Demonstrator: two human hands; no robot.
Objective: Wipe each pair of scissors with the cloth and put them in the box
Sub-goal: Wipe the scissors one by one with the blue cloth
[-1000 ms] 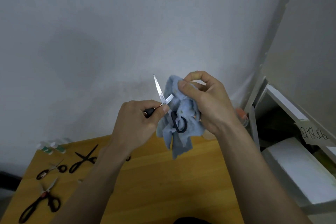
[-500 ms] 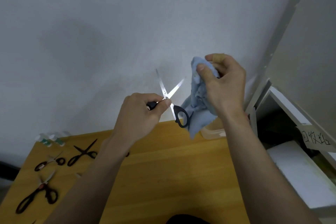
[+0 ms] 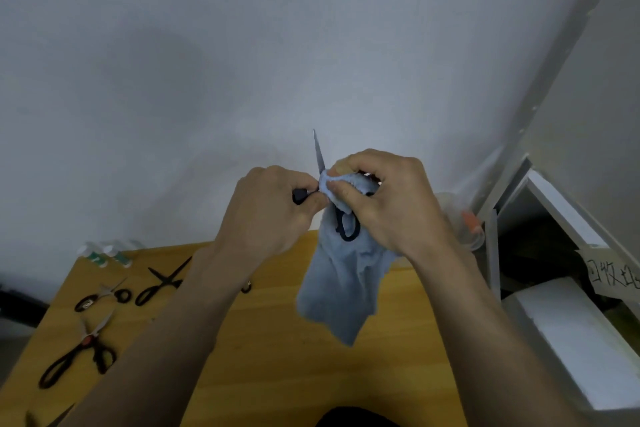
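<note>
My left hand grips one black handle of an open pair of scissors, held up in front of the wall. One blade points straight up; the other blade is hidden inside the light blue cloth. My right hand pinches the cloth around that blade, close to the pivot. The second handle loop hangs in front of the cloth. The clear plastic box stands at the table's back right, mostly behind my right wrist.
Several more scissors lie at the left of the wooden table: a black pair, a small pair, a large pair. Two small white bottles stand at the back left. A white shelf unit borders the right.
My right hand with the cloth has come back down from the upper right and closed over one scissor blade. The left hand keeps holding the scissors at about the same spot.
</note>
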